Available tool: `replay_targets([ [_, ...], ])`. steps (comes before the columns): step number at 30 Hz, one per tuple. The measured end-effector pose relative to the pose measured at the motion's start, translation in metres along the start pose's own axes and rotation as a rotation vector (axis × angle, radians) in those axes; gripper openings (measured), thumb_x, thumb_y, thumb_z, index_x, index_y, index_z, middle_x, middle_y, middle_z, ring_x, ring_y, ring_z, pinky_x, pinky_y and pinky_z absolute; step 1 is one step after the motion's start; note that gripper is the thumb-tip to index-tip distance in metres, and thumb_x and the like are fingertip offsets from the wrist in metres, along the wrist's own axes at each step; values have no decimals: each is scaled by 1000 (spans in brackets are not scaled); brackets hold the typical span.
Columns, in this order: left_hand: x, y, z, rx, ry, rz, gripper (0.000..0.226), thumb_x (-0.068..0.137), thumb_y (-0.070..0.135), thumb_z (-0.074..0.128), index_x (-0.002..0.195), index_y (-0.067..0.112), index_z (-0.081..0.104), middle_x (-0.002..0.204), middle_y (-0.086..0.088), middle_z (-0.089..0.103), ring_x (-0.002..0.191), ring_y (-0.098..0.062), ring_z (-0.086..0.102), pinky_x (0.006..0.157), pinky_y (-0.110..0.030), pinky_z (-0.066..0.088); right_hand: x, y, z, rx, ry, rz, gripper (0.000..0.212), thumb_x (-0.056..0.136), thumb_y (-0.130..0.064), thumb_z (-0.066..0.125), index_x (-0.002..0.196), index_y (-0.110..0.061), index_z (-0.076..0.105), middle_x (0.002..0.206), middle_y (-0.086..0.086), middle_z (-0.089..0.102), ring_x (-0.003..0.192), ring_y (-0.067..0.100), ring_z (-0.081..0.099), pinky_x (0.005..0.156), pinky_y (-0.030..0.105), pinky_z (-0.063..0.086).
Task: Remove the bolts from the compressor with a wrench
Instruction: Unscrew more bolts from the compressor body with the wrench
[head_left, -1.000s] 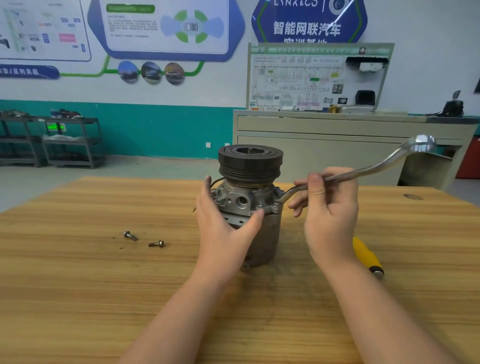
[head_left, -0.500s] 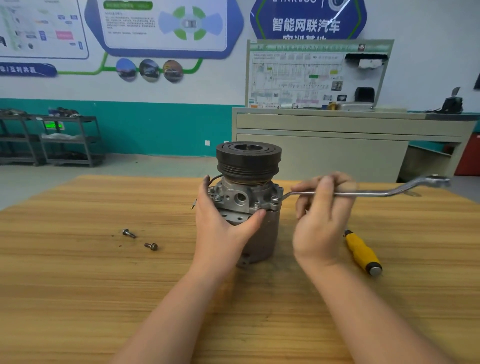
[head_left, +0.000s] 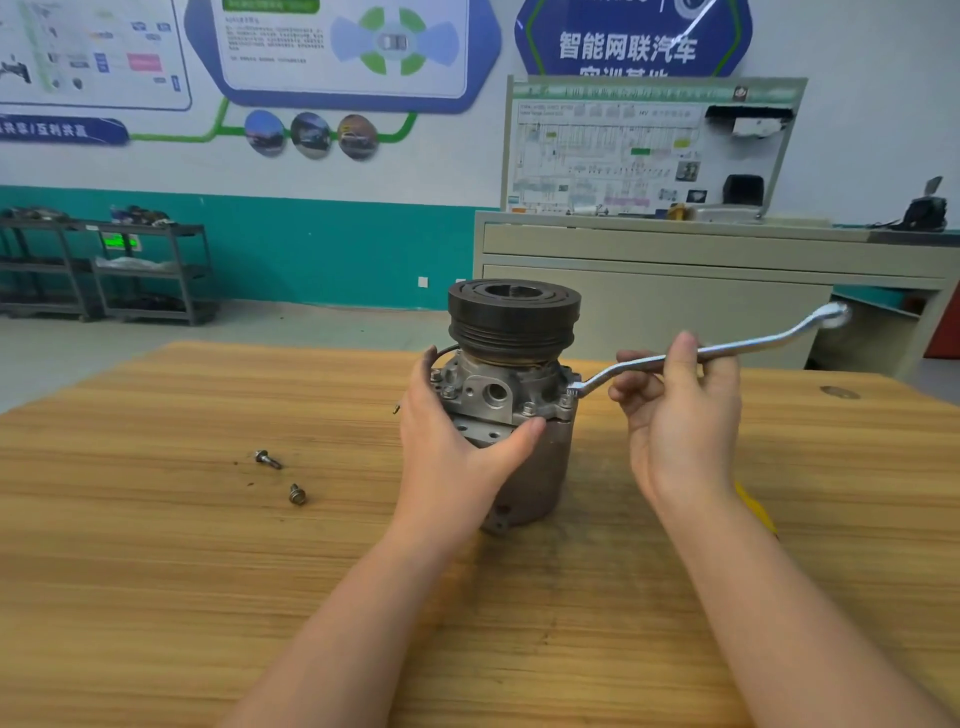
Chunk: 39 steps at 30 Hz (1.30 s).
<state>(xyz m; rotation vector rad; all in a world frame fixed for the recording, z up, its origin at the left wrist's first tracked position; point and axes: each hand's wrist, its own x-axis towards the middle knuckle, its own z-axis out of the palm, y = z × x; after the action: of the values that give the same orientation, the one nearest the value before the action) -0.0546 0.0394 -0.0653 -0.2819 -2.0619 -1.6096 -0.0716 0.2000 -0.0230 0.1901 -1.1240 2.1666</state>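
**Steel wrench on the right-side bolt, handle tipped up again**

Steel shows bright along the wrench (head_left: 727, 353), whose ring end sits on a bolt (head_left: 567, 400) at the right edge of the compressor (head_left: 511, 395) flange. Half a second ago the handle ran nearly level; now its far end points up and to the right — close to where it stood a second ago. The right hand (head_left: 680, 415) grips the shaft about midway, fingers curled round it, thumb up over the top.

The left hand (head_left: 452, 452) holds the compressor body from the left, fingers wrapped behind it, thumb pressed across the front below the flange, much as in both earlier frames. The compressor stands upright near the middle of the wooden table (head_left: 156, 571), dark pulley uppermost.

Two loose bolts lie on the table to the left — one (head_left: 267, 459) farther back, the other (head_left: 296, 493) nearer, the nearer one now turned head-on. A yellow handle (head_left: 756, 506) peeks out behind the right forearm, more hidden than before.

Behind, a grey cabinet (head_left: 675, 291) stands against the wall, and dark shelving racks (head_left: 104, 270) at far left hold blurred items I cannot make out.
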Motion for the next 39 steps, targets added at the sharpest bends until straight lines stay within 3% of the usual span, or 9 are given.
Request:
replay_targets([
  [6,-1,1,0,23,2,9,111,68,47,84,151,35,11,140,15,26,136,-7,26,113,-30,25,-26,-5,3,-384,-257,-515,11,95,-42,52,85,-40,57,66,-2,61,52,11,56,54,27,48],
  [10,-1,1,-1,12,-25,-2,114,63,51,84,150,35,11,147,6,32,139,-15,32,117,-43,30,-35,-1,0,-636,-614,-844,4,91,-16,64,88,-14,65,79,1,59,69,12,57,63,21,47],
  [13,-1,1,0,38,-11,7,115,63,44,84,151,31,11,150,2,31,141,-16,30,118,-45,30,-38,5,1,-791,-666,-970,6,89,-7,65,86,-2,66,81,6,56,69,9,50,61,17,41],
  [16,-1,1,0,73,17,23,112,67,46,84,152,28,13,144,10,28,140,-14,28,118,-37,26,-44,12,5,-557,-437,-811,18,101,-26,41,95,-12,51,79,8,54,66,9,49,62,20,41],
  [20,-1,2,0,70,16,14,110,68,48,82,152,30,14,148,6,29,139,-13,27,118,-38,27,-29,8,9,-73,-68,-283,12,98,-9,33,93,-20,37,62,2,59,40,12,41,43,21,35],
  [24,-2,3,-1,62,13,-1,110,68,48,83,152,32,13,150,6,29,140,-12,27,118,-41,28,6,2,6,141,37,342,17,104,-11,34,89,-13,43,52,4,59,35,13,45,38,17,36],
  [26,-2,3,-1,64,11,-10,111,68,49,83,153,31,12,151,5,30,141,-13,27,118,-41,28,11,1,5,318,37,517,25,105,-18,36,84,-9,48,55,9,63,38,12,53,39,18,43],
  [29,-1,4,0,86,9,-31,120,66,53,80,156,24,6,156,2,26,144,-14,22,118,-36,23,11,0,5,435,65,445,27,105,-19,36,82,-10,47,62,13,66,42,12,58,43,19,48],
  [39,3,3,2,133,15,-6,119,67,52,80,156,16,8,152,4,28,141,-9,22,116,-28,21,-15,-7,8,-255,-225,-386,14,100,-29,41,89,-35,47,77,-2,66,48,15,54,51,28,47],
])
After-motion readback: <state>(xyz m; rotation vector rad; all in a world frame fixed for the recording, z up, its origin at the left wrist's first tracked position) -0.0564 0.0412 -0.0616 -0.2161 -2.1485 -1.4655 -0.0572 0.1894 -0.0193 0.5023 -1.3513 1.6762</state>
